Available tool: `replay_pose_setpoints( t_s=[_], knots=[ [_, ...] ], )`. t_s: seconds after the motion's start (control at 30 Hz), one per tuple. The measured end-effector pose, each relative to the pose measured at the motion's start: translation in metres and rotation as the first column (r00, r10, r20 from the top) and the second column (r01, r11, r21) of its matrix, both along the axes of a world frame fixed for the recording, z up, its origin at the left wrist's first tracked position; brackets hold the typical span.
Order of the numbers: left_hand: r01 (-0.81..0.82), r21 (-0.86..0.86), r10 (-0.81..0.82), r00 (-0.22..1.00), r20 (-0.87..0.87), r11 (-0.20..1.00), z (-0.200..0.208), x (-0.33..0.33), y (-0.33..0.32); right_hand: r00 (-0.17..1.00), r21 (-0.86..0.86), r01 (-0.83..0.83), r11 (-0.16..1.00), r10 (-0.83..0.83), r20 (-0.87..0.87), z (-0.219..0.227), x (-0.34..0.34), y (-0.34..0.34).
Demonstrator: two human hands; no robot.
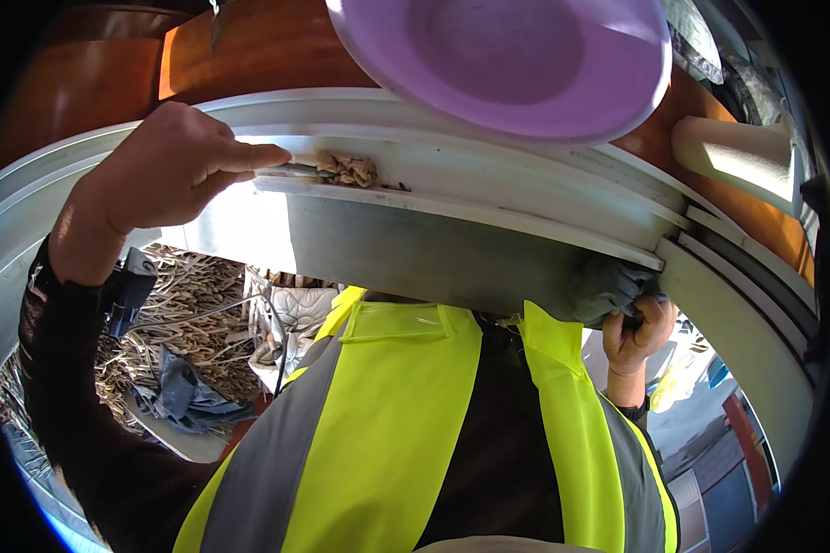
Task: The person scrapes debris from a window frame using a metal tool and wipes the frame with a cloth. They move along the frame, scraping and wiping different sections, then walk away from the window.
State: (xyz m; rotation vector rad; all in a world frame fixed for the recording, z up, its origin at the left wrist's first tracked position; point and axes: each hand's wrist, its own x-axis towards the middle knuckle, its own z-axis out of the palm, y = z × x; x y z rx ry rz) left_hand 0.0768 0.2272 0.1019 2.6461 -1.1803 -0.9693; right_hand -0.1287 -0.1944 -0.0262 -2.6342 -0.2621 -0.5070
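At the upper left my left hand [180, 166] reaches over a white window frame [526, 189], index finger stretched along the channel and the other fingers curled. A thin grey stick-like piece [300, 170] runs from under its fingertips to a crumpled brown rag [349, 169] lying in the channel. How the fingers grip the stick is partly hidden. On the right, below the frame's inner ledge, my right hand [644, 330] is closed on a dark grey cloth [613, 284], bunched against the grey face under the ledge.
A purple basin [498, 55] stands just beyond the frame, on an orange-brown surface [267, 51]. A pale cylinder [733, 157] lies at the right. Below left are a heap of dry stalks [203, 304], a dark cloth [189, 396] and a cable [281, 341].
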Motion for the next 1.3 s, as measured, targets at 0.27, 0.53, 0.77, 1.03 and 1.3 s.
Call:
replay_pose_setpoints(
  t_s=[0.27, 0.53, 0.77, 1.03, 1.3],
  knots=[
    [0.156, -0.194, -0.157, 0.987, 0.011, 0.968, -0.029, 0.008, -0.027, 1.0, -0.03, -0.004, 1.0, 0.004, -0.009, 0.0, 0.0, -0.001],
    [0.033, -0.102, -0.043, 0.995, -0.095, 0.994, -0.008, 0.013, -0.001, 1.0, 0.001, -0.006, 1.0, 0.006, 0.017, 0.0, 0.002, 0.002],
    [0.034, -0.396, -0.051, 0.998, -0.033, 0.918, -0.05, -0.013, -0.071, 1.0, -0.03, 0.011, 0.999, -0.01, 0.03, 0.0, 0.003, 0.001],
    [0.157, 0.026, -0.16, 0.977, 0.143, 0.987, -0.03, -0.022, -0.077, 0.999, -0.006, -0.037, 0.999, 0.037, 0.034, 0.002, 0.004, 0.0],
    [0.092, -0.099, -0.078, 0.988, 0.132, 0.991, -0.028, -0.027, -0.052, 0.999, -0.025, -0.028, 0.999, 0.029, 0.036, 0.0, 0.002, -0.002]
  ],
)
